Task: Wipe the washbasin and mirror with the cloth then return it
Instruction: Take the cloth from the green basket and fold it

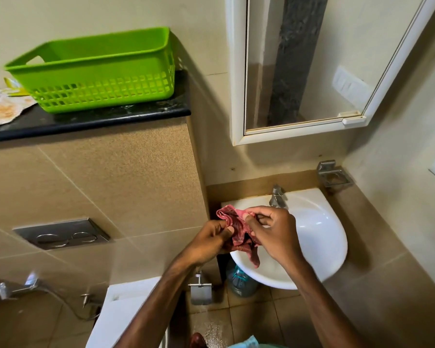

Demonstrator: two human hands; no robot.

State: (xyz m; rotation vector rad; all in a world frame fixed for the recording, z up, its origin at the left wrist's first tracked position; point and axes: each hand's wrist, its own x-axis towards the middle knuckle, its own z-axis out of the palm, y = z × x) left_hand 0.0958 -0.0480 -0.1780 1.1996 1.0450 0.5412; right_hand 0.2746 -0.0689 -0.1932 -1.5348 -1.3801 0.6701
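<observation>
A crumpled pink-red cloth [237, 232] hangs above the left rim of the white washbasin [319, 229]. My left hand [209, 243] pinches the cloth's lower left part between thumb and fingers. My right hand [271, 232] pinches its upper edge from the right. A loose end of the cloth dangles down over the basin's front. The steel tap [278, 197] stands at the back of the basin, just beyond my right hand. The white-framed mirror [299, 61] hangs on the wall above the basin.
A green plastic basket [98, 71] sits on a black ledge [91, 121] at the upper left, beside some paper. A metal holder [334, 175] is fixed to the wall right of the tap. Below are a flush plate [60, 233], a toilet-roll holder [200, 290] and a bottle [239, 280] under the basin.
</observation>
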